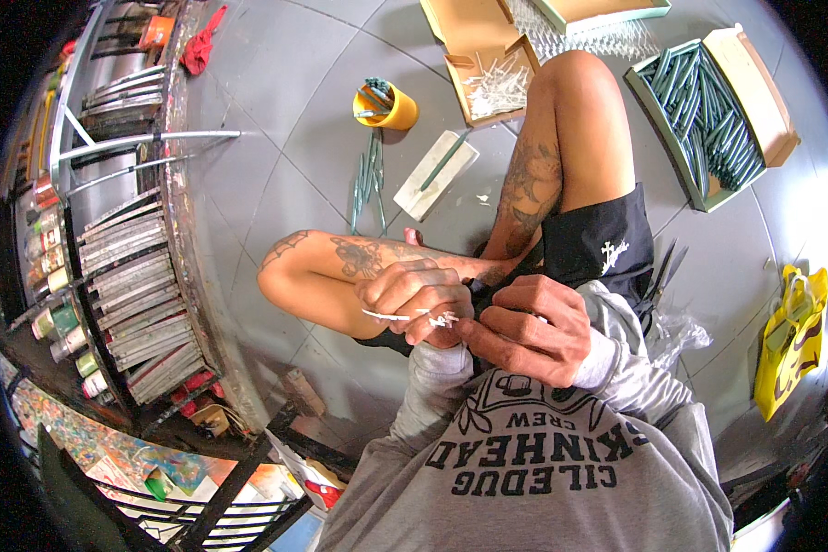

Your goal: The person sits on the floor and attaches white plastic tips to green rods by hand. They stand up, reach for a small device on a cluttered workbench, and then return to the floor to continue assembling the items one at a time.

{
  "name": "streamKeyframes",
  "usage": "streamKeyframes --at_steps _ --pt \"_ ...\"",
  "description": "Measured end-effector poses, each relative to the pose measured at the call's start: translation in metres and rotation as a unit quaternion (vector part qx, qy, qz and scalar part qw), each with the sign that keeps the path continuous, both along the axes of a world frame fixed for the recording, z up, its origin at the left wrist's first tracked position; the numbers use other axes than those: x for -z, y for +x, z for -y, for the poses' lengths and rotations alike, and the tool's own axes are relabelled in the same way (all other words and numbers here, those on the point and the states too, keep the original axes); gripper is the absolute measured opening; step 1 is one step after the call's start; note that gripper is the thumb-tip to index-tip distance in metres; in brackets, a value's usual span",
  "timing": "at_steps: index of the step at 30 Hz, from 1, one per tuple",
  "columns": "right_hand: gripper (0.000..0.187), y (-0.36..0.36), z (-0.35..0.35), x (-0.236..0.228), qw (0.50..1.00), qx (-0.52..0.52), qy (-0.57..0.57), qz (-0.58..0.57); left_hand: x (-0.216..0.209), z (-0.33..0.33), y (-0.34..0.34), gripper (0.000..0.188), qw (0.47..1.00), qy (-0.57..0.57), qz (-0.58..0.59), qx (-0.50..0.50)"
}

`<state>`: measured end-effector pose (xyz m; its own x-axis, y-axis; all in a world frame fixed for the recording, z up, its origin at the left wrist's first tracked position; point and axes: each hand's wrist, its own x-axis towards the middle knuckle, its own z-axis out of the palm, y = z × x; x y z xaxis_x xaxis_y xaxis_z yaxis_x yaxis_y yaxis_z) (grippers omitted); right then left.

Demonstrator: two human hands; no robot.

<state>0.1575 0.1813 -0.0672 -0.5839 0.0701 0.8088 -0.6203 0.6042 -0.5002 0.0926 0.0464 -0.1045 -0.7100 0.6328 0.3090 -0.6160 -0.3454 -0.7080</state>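
Observation:
My left hand [412,296] is closed around several thin white plastic pieces [443,320], whose ends stick out between the fingers; their exact kind is too small to tell. Close beside it, my right hand [532,329] has its fingers curled and its fingertips pressed together at the white pieces. Whatever lies inside the right fingers is hidden. Both hands are above my crossed legs. Beyond them, a dark green pen-like stick [444,162] rests on a white block [423,193]. Similar white bits lie in an open cardboard box [481,112].
A yellow cup [400,112] holds green sticks, with more sticks [368,179] on the tiles beside it. At right are a box [695,189] full of dark green sticks, scissors [664,276] and a yellow bag [787,354]. A loaded shelf rack [138,276] lines the left.

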Motion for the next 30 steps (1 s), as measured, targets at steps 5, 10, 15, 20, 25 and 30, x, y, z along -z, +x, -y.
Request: streamKeyframes --at_steps 5,10,15,20,25,30 --pt "0.037 0.001 -0.002 0.001 0.999 -0.027 0.011 0.014 0.001 -0.002 -0.002 0.062 1.0 0.007 -0.006 0.006" --pt "0.033 0.001 -0.002 0.002 0.999 -0.026 0.012 0.02 0.009 -0.003 0.006 0.054 0.999 0.018 -0.01 -0.035" --pt "0.031 0.002 -0.009 0.001 0.999 -0.032 0.016 0.027 0.05 0.05 0.017 0.035 0.967 -0.237 -0.081 -0.048" --pt "0.027 -0.004 -0.03 -0.011 0.989 -0.11 0.05 0.085 0.011 0.016 -0.005 0.031 0.972 -0.192 -0.13 0.035" --pt "0.015 -0.026 -0.061 -0.05 0.934 -0.236 0.033 0.266 0.031 0.031 0.017 0.024 0.936 -0.299 -0.131 0.13" --pt "0.01 -0.079 -0.092 -0.094 0.733 -0.393 0.035 0.554 0.039 0.017 0.032 0.017 0.914 -0.233 -0.132 0.305"
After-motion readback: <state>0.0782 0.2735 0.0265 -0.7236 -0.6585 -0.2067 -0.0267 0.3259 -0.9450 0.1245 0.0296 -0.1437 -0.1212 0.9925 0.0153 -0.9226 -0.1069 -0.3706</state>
